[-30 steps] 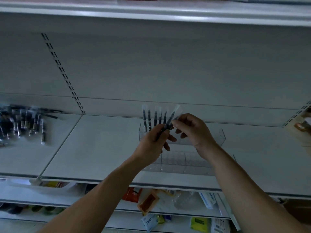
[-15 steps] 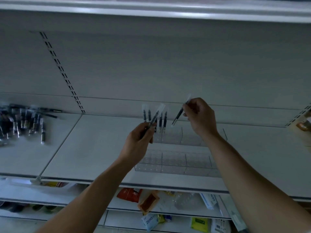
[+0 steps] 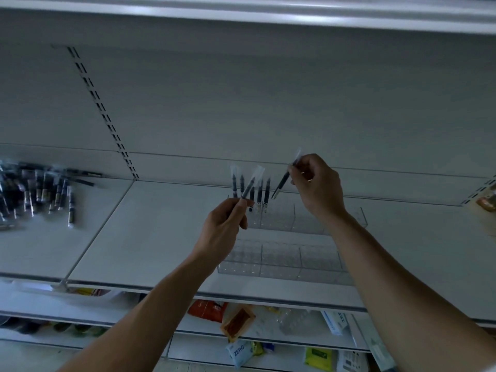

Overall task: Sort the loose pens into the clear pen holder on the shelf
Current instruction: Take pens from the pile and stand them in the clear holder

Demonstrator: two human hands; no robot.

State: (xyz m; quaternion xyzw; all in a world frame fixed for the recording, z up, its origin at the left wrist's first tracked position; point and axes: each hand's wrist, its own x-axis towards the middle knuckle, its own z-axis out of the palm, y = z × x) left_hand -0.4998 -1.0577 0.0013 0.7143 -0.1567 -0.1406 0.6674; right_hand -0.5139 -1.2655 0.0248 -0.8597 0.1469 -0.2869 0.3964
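A clear tiered pen holder [image 3: 284,253] stands on the white shelf. Several dark pens in clear sleeves [image 3: 259,193] stand upright in its back left cells. My right hand [image 3: 318,187] pinches one wrapped pen [image 3: 282,182] by its top, tilted, with its tip just above the holder's back row. My left hand [image 3: 224,229] is closed on another wrapped pen [image 3: 249,185], which points up and to the right in front of the standing pens. A pile of loose pens [image 3: 35,193] lies at the far left of the shelf.
The shelf's front edge [image 3: 188,289] runs below the holder. An upper shelf [image 3: 268,14] overhangs. Lower shelves hold packets, among them an orange pack [image 3: 237,322]. A slotted upright [image 3: 104,116] divides the back panel. A brown item [image 3: 485,202] sits at the far right.
My hands have separated: the right took one pen from the left hand's bunch and carried it up and right over the holder. The left hand drew back slightly with one pen.
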